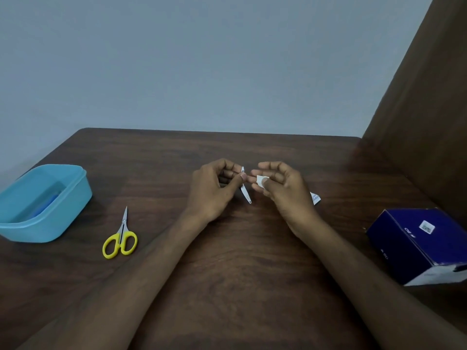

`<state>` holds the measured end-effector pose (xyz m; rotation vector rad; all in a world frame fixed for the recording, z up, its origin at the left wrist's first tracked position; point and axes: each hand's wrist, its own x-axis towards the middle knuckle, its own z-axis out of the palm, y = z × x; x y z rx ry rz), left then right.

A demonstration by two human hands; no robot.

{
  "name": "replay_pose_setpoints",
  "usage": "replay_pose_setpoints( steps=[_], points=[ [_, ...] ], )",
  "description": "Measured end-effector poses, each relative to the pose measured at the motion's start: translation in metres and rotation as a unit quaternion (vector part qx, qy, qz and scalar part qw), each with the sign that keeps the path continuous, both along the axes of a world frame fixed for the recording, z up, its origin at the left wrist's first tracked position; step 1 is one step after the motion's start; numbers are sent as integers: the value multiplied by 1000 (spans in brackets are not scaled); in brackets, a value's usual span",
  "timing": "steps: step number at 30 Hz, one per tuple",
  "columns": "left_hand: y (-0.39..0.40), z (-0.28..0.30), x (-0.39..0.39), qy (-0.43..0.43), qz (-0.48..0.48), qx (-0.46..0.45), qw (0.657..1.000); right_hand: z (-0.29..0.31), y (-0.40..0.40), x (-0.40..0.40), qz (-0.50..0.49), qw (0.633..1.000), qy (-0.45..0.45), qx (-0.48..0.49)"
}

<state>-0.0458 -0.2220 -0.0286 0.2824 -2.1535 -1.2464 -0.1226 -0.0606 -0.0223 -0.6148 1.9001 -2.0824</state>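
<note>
The head camera looks down on both hands raised close together over a dark wooden table (227, 269). The left hand (214, 190) has its fingers curled, and its thumb and forefinger pinch a slim silver metal blade (246, 195) near its upper end. The blade's tip shows just above the pinch. The longer part hangs down and slightly rightward below the pinch, ending in a small eyelet clear of the palm.

Just to the right of that pinch, across a narrow gap, the right hand (280, 190) holds a small white pad (260, 181) between its thumb and bent fingers. The thumb presses on the pad's near face. The pad sits level with the left thumb tip, close to the blade. Whether pad and blade touch cannot be made out.

A white wrapper with blue print (315, 198) pokes out from behind the outer edge of the right hand, to the right of the pad and a little lower. It cannot be told whether it lies on the table or is caught in the hand.

Well to the left of the blade's grip and nearer the person, yellow-handled scissors (121, 238) lie closed, points away from the person. Farther left stands an open light blue plastic container (75, 205) with something blue inside. Well to the right of the pad's grip a dark blue cardboard box (414, 243) rests on the table.
</note>
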Motion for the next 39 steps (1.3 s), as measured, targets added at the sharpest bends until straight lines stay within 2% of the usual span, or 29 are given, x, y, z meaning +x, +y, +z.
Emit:
replay_pose_setpoints(
  steps=[3,6,12,17,21,27,33,39],
  points=[
    [0,0,0,2,-1,4,1000,-5,0,-2,-50,990,114,70],
    [-1,-1,-1,3,-4,8,1000,-2,3,-2,-83,981,153,80],
    [0,-1,-2,14,6,18,1000,4,5,2,-37,992,92,80],
    [0,0,0,37,1,37,999,-1,1,2,-34,988,97,113],
    [3,5,3,48,-10,35,998,0,0,6,-2,995,69,78],
    [4,6,3,59,-9,41,997,0,1,0,33,996,45,74],
    [6,7,6,67,-26,10,997,-2,-1,3,16,995,67,71],
    [2,2,1,74,27,28,997,1,-1,5,46,995,61,69]
  ],
)
